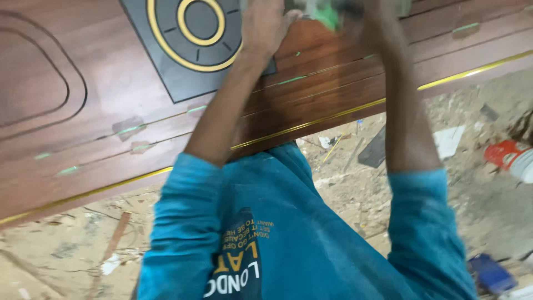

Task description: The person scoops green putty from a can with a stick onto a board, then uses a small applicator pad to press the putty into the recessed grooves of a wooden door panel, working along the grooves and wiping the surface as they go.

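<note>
A long brown wooden door panel (333,83) lies flat, with thin gold strips and green-marked grooves along it. A black square inlay (166,61) with gold rings sits at its upper left. My left hand (264,25) is closed at the inlay's right edge and touches a blurred green object (327,15) at the top of the frame. My right hand (371,12) reaches to the same green object from the right. It is mostly cut off by the top edge, so its grip is hidden. Both forearms stretch out from blue sleeves.
The dusty floor below the panel holds wood scraps, a dark flat piece (373,150), white paper (448,140), a red and white container (512,158) at the right and a blue object (491,273) at the lower right. A curved groove (72,83) marks the panel's left part.
</note>
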